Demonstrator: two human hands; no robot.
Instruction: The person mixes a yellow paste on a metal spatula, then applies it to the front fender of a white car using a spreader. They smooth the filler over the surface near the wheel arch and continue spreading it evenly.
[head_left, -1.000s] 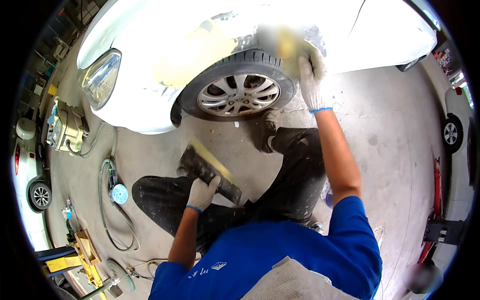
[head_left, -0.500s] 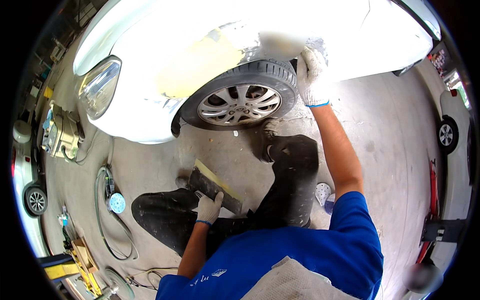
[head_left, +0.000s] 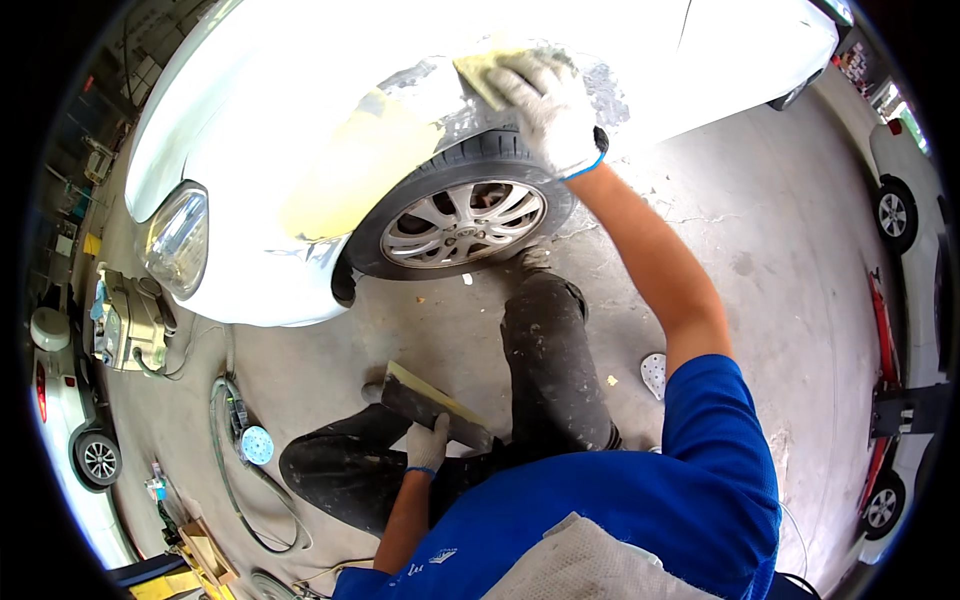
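My right hand [head_left: 545,115], in a white knit glove, is at the white car's fender [head_left: 240,110] just above the front wheel [head_left: 463,225]. It grips a flat yellow putty spreader [head_left: 478,76] laid against the wheel-arch panel; part of it is hidden by my fingers. Around it the paint is worn to grey patches, and a pale yellow filler patch [head_left: 365,165] covers the fender toward the headlight [head_left: 178,240]. Low over my lap, my gloved left hand [head_left: 427,444] holds a dark putty board [head_left: 425,405] with yellow putty along its upper edge.
On the floor to the left lie a round sander [head_left: 257,445] and its looped hose [head_left: 222,480]. A boxy machine [head_left: 130,318] stands farther left. A white perforated pad [head_left: 653,375] is right of my knee. Other cars and a red lift part [head_left: 882,330] are at the sides.
My right hand has moved left along the fender to above the wheel, and the spreader now shows plainly. The left hand still holds the board near my lap. The view has shifted slightly.
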